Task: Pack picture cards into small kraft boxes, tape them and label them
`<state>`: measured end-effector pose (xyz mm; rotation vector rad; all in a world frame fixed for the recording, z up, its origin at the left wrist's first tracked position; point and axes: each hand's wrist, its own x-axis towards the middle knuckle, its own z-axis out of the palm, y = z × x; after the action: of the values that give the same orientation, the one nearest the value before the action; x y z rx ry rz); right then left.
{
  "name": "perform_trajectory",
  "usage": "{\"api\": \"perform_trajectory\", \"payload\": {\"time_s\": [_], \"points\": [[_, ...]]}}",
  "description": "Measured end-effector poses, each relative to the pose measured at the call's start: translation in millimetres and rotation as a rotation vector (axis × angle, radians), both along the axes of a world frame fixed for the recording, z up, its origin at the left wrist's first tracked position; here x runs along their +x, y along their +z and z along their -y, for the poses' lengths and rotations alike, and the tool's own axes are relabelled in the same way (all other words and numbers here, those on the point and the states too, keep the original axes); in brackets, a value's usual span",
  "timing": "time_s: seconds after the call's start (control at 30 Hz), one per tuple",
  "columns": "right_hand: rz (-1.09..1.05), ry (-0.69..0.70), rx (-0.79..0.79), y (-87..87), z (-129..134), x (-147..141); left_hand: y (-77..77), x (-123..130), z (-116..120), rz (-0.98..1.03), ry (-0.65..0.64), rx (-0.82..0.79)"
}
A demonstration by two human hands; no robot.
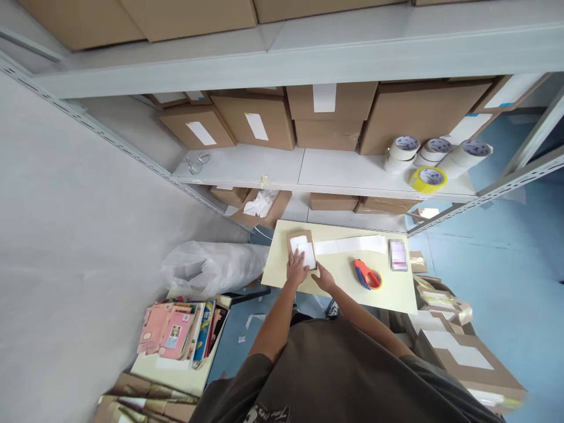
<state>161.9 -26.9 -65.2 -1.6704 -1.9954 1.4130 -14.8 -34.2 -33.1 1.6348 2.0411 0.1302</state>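
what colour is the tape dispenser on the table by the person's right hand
The tape dispenser is orange-red and blue, seen in the head view.

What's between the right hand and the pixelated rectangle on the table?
Head view: the orange-and-blue tape dispenser, lying on the table. The white paper strip runs beyond it, nearer the shelf.

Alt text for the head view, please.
Left hand rests on white paper on a small cardboard box, right hand at its corner, on a cream table. To the right lie a white strip and a red tape dispenser; shelves beyond hold cartons and tape rolls.
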Motion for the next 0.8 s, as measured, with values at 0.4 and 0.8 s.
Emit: {"api": "perform_trajectory", "payload": {"time_s": [0.4,0.8], "points": [[-0.013,-0.076,-0.021,-11.7,12.1,-10.4,-25.0,-16.8,-6.2,0.022,-0.037,0.014],[-0.119,-0.312,0.373,-10.6,39.3,-75.6,-23.9,-124.8,24.8,0.498,0.151,0.070]]}}
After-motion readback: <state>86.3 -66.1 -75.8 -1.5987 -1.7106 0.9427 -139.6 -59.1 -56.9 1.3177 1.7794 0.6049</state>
